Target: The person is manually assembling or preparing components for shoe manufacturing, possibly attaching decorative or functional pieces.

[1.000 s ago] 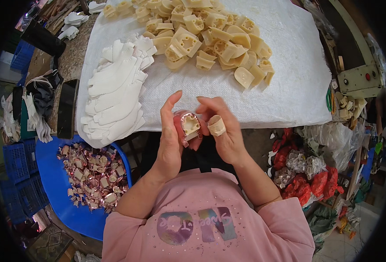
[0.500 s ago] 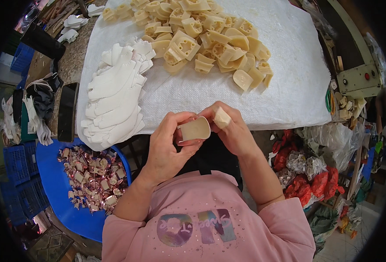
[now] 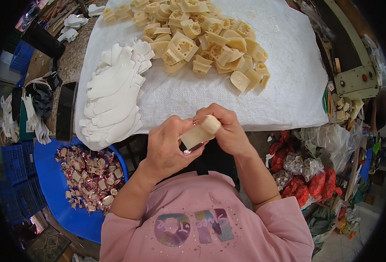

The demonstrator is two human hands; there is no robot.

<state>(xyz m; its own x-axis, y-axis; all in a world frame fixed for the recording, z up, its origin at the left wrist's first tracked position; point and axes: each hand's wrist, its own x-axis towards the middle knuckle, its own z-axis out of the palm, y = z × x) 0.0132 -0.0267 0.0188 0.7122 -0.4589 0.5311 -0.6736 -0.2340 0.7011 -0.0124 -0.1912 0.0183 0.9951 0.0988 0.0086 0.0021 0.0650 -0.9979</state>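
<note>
In front of my chest, my left hand [image 3: 166, 144] is closed around a curved beige plastic piece [image 3: 190, 139] with a shiny pink metallic edge. My right hand [image 3: 230, 131] grips its far end, its fingers bent behind. A cream cover [image 3: 211, 124] wraps the right thumb, which presses onto the piece's beige face. Beyond the hands, a heap of beige moulded plastic pieces [image 3: 182, 46] lies on a white woven sheet [image 3: 280, 102]. Overlapping white flat cut pieces [image 3: 112, 98] are stacked at its left side.
A blue basin [image 3: 57, 196] at lower left holds several pink metallic and beige pieces [image 3: 92, 179]. A dark phone-like slab [image 3: 67, 105] lies left of the sheet. Red and clear plastic bags [image 3: 317, 185] crowd the right side, below a pale green metal frame [image 3: 356, 83].
My right thumb has swung left and down from beside the piece onto its beige face. The piece has tilted in my left hand.
</note>
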